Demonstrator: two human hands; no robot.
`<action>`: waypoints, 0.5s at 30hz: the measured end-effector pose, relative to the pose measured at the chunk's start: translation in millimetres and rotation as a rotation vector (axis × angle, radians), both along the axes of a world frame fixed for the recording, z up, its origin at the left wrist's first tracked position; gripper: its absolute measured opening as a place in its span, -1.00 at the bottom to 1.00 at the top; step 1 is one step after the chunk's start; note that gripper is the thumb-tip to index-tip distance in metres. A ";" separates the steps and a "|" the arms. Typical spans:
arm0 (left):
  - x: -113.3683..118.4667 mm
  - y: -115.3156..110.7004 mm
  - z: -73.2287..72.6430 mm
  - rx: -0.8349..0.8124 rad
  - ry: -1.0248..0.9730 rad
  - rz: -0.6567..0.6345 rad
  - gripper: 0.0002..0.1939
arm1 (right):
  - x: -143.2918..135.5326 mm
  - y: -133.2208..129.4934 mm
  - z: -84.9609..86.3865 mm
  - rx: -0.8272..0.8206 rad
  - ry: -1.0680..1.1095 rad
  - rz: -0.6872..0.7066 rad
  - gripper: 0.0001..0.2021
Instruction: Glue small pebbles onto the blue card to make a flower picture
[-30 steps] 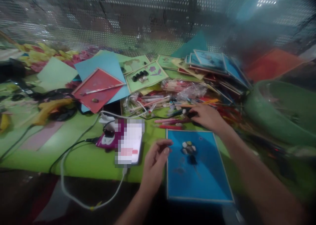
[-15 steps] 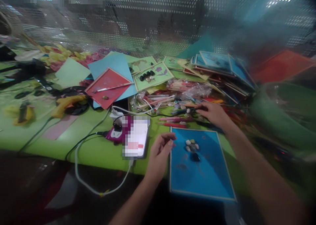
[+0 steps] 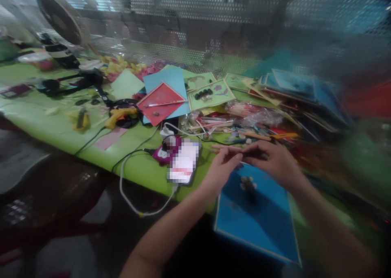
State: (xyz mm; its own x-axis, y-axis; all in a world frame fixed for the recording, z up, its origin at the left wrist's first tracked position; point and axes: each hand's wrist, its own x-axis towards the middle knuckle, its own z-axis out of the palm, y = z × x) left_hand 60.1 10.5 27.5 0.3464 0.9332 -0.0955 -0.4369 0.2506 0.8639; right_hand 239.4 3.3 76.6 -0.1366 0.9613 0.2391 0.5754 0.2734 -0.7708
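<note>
A blue board [image 3: 259,229] with a light edging lies at the front edge of the green table, tilted in view. On it sits a flower-like cluster of small stones [image 3: 248,185], partly in shadow and blurred. Above the board's far edge my left hand [image 3: 222,170] and my right hand [image 3: 271,160] meet fingertip to fingertip. The fingers of both are closed in a pinch. Whatever lies between the fingertips is too small and blurred to name. Behind the hands, pens and sticks [image 3: 253,134] lie in a loose heap.
Left of the board are a phone [image 3: 185,162] on a white cable and a purple power socket [image 3: 161,154]. Farther left lies a yellow glue gun [image 3: 117,118]. A red board [image 3: 163,103], a green board [image 3: 214,95] and stacked blue boards [image 3: 290,84] stand behind.
My right hand has come from the pen heap towards my left hand, which has moved up and right. Their fingertips now meet over the blue board. The head view has turned left.
</note>
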 end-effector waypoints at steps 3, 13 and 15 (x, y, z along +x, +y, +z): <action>-2.0 1.7 -4.0 0.032 -0.022 0.018 -0.63 | -4.9 -6.3 1.3 0.111 -0.184 0.020 -0.88; -4.7 -2.2 -15.8 0.057 -0.065 -0.041 -0.62 | -6.2 -43.6 -6.4 0.293 -0.547 -0.004 -0.87; -5.1 -4.4 -17.2 0.074 -0.042 -0.114 -0.61 | -6.0 -56.9 -7.5 0.254 -0.554 -0.049 -0.88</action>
